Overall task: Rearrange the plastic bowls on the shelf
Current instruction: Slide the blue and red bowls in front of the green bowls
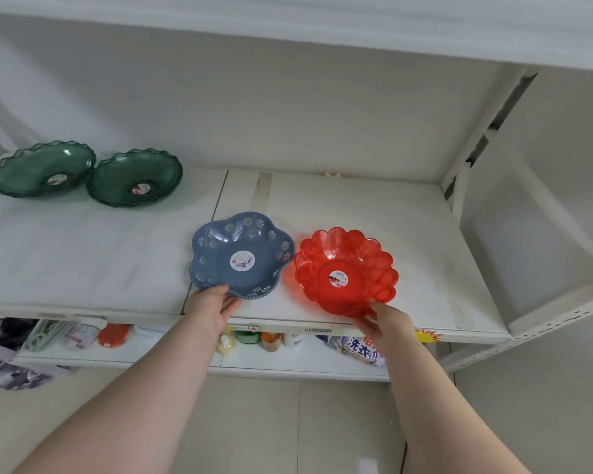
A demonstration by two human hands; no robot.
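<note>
On the white shelf [408,234] two bowls sit side by side near the front edge — a blue flowered bowl [242,256] and a clear red bowl [345,272], almost touching. The left hand [211,304] grips the blue bowl's near rim, fingers curled under it. The right hand [386,325] holds the near rim of the red bowl, which tilts up slightly. Toward the back left corner stand two green bowls [83,172], rims touching — each with a sticker inside.
</note>
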